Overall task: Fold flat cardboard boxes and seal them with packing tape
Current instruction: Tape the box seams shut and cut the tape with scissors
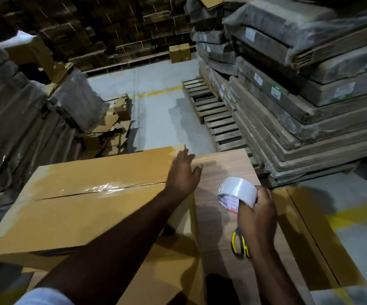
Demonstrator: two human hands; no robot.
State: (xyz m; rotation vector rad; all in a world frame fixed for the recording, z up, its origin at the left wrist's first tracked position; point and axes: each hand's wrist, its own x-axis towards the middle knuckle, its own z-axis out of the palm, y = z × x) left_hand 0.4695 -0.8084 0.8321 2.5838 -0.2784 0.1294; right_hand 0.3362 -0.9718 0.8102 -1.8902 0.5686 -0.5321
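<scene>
Bare wood-grain tabletop [226, 168] open just right of left-hand fingers [197, 169]; tall taped brown cardboard box [85, 208] blocks their left. Yellow-handled scissors [241, 245] lie below right-hand fingers [259, 192].

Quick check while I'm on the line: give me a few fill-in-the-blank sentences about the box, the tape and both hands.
1. The right hand grips a roll of ____.
2. The left hand rests open on the far right end of the cardboard ____.
3. The scissors lying on the wooden table have ____ handles.
4. Clear tape already covers the box's centre ____.

Missing words: tape; box; yellow; seam
</scene>
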